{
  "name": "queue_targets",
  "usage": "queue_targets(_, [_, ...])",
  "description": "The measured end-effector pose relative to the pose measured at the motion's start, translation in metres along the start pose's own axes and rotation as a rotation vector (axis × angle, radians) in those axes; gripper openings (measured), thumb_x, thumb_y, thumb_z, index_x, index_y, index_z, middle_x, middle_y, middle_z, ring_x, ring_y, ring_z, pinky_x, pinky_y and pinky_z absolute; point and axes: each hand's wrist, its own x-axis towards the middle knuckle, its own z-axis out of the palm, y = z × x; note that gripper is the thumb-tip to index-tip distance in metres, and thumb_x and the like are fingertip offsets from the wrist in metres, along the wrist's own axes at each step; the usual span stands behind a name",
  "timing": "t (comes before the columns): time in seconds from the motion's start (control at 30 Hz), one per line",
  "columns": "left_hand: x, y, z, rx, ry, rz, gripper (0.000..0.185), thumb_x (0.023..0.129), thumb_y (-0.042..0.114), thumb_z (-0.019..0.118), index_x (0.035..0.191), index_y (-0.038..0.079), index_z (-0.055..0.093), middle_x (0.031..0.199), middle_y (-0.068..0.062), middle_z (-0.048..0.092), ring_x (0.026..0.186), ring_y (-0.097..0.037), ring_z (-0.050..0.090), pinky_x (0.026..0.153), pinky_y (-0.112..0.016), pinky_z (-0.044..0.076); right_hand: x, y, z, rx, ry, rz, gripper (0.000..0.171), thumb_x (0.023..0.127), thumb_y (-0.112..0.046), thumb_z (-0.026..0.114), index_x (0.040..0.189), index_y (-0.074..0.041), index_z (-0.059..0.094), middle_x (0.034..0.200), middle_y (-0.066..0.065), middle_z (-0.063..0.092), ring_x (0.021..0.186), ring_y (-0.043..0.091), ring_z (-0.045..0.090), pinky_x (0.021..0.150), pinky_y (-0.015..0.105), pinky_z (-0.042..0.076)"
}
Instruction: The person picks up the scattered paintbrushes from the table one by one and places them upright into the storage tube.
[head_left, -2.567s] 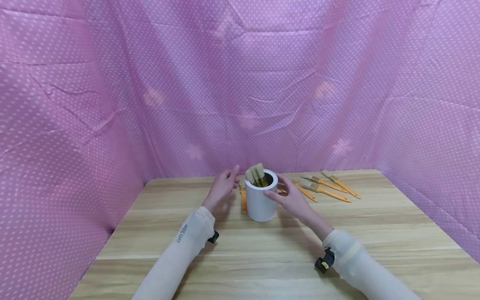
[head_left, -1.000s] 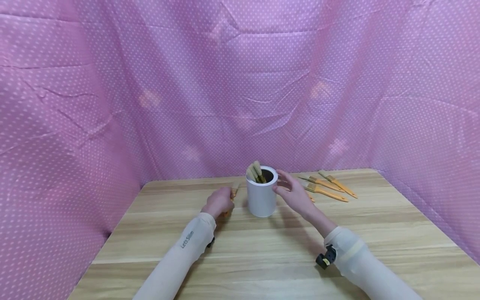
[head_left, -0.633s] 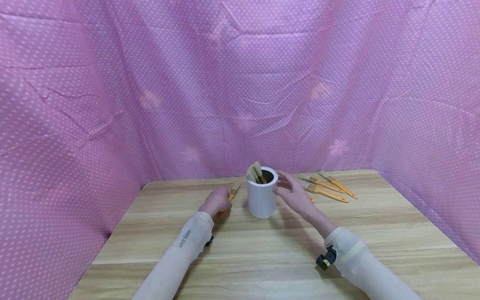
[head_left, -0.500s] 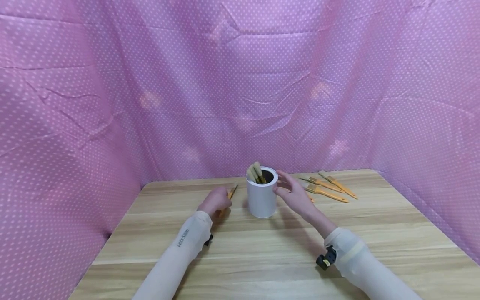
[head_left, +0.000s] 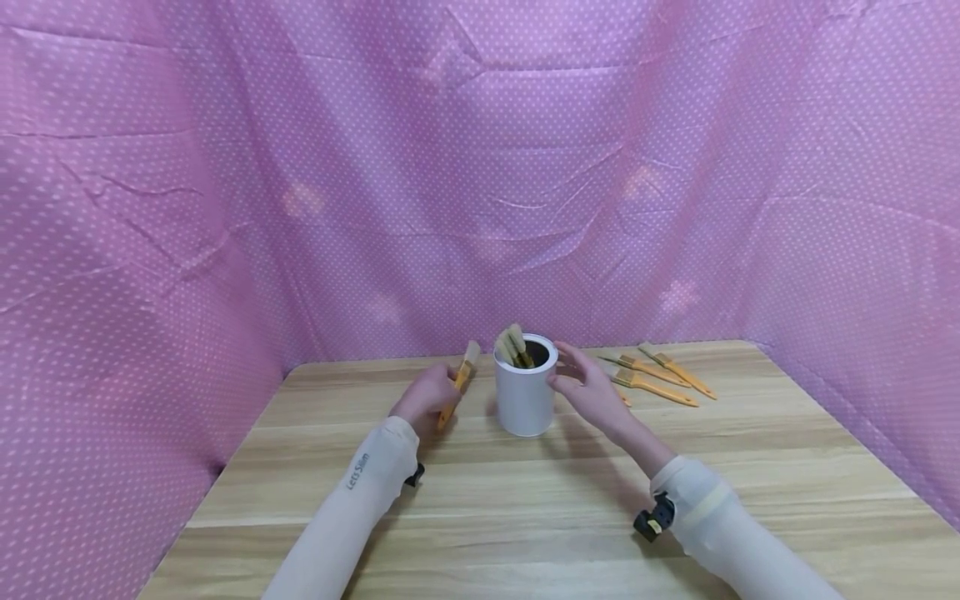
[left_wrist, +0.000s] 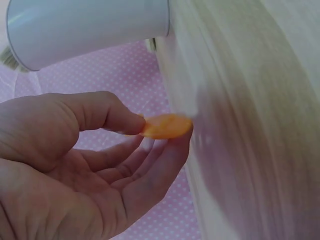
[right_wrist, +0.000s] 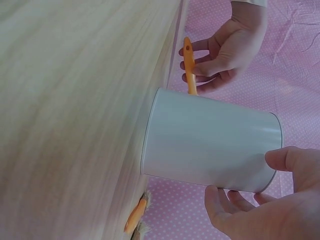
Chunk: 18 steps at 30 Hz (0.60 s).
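In the head view my left hand (head_left: 427,393) pinches a paintbrush (head_left: 467,372) by its orange handle, bristles pointing up and away. The left wrist view shows thumb and fingertips on the handle's end (left_wrist: 167,126), just off the wood. To its right stands a white can (head_left: 523,403), upright, with several paintbrushes (head_left: 513,343) leaning bristles-up at the left of its opening. My right hand (head_left: 591,395) curves round the can's right side; in the right wrist view, thumb and fingers hold the can (right_wrist: 212,142) near its rim from opposite sides.
Several orange-handled paintbrushes (head_left: 654,387) lie on the wooden table (head_left: 525,517) right of the can, one partly behind my right hand. Pink dotted cloth (head_left: 480,183) hangs at the back and both sides.
My left hand moved from beside the can down to the brush on the table, drew it leftward and now has its bristle end raised. The right hand stays at the can.
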Motion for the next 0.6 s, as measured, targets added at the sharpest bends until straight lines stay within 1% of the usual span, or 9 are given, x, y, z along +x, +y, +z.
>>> queue_targets(0.07, [0.0, 0.001, -0.001, -0.015, 0.015, 0.004, 0.034, 0.095, 0.006, 0.066, 0.128, 0.001, 0.059, 0.11, -0.013, 0.062, 0.092, -0.03, 0.06, 0.072, -0.039, 0.055, 0.0, 0.001, 0.0, -0.001, -0.001, 0.001, 0.064, 0.1, -0.018, 0.067, 0.157, -0.012, 0.038, 0.146, 0.014, 0.052, 0.133, 0.033, 0.049, 0.105, 0.054, 0.044])
queue_targets(0.13, [-0.001, 0.002, -0.002, -0.019, 0.037, 0.015, 0.031, 0.098, 0.014, 0.067, 0.125, 0.001, 0.058, 0.107, -0.013, 0.063, 0.09, -0.03, 0.061, 0.069, -0.038, 0.056, 0.0, 0.002, 0.0, 0.002, -0.004, 0.002, 0.064, 0.1, -0.018, 0.067, 0.157, -0.012, 0.038, 0.146, 0.014, 0.052, 0.132, 0.033, 0.05, 0.105, 0.053, 0.044])
queue_targets(0.2, [-0.002, 0.003, -0.003, -0.029, 0.061, 0.028, 0.031, 0.099, 0.016, 0.067, 0.125, 0.001, 0.057, 0.107, -0.013, 0.062, 0.09, -0.03, 0.061, 0.067, -0.037, 0.056, 0.001, 0.003, 0.0, 0.003, -0.003, 0.002, 0.064, 0.1, -0.019, 0.067, 0.157, -0.013, 0.039, 0.146, 0.014, 0.052, 0.132, 0.032, 0.05, 0.105, 0.053, 0.044])
queue_targets(0.23, [-0.002, 0.003, -0.003, -0.043, 0.071, 0.034, 0.031, 0.098, 0.013, 0.067, 0.125, 0.001, 0.056, 0.107, -0.013, 0.062, 0.091, -0.029, 0.061, 0.068, -0.037, 0.056, 0.001, 0.003, 0.0, 0.002, -0.003, 0.003, 0.064, 0.1, -0.019, 0.067, 0.157, -0.013, 0.039, 0.146, 0.014, 0.052, 0.132, 0.032, 0.05, 0.105, 0.053, 0.044])
queue_targets(0.37, [-0.004, 0.004, -0.005, -0.085, 0.112, 0.063, 0.031, 0.097, 0.009, 0.066, 0.126, 0.004, 0.054, 0.112, -0.014, 0.061, 0.096, -0.029, 0.061, 0.075, -0.039, 0.055, 0.002, 0.005, 0.0, -0.006, 0.006, -0.001, 0.064, 0.099, -0.024, 0.07, 0.155, -0.014, 0.041, 0.147, 0.013, 0.052, 0.132, 0.034, 0.05, 0.103, 0.052, 0.046])
queue_targets(0.5, [-0.004, 0.007, -0.011, -0.117, 0.175, 0.129, 0.031, 0.094, 0.005, 0.067, 0.122, 0.001, 0.053, 0.113, -0.017, 0.063, 0.1, -0.032, 0.062, 0.084, -0.044, 0.055, 0.002, 0.005, 0.0, -0.021, 0.008, -0.007, 0.064, 0.097, -0.029, 0.073, 0.152, -0.016, 0.045, 0.145, 0.011, 0.054, 0.13, 0.035, 0.052, 0.1, 0.051, 0.049])
queue_targets(0.6, [-0.002, 0.012, -0.016, -0.15, 0.225, 0.184, 0.033, 0.09, -0.002, 0.067, 0.12, -0.002, 0.053, 0.116, -0.02, 0.063, 0.107, -0.035, 0.061, 0.092, -0.045, 0.053, 0.002, 0.005, 0.001, -0.033, 0.003, -0.009, 0.065, 0.095, -0.031, 0.075, 0.151, -0.016, 0.045, 0.143, 0.01, 0.055, 0.128, 0.034, 0.054, 0.098, 0.05, 0.051])
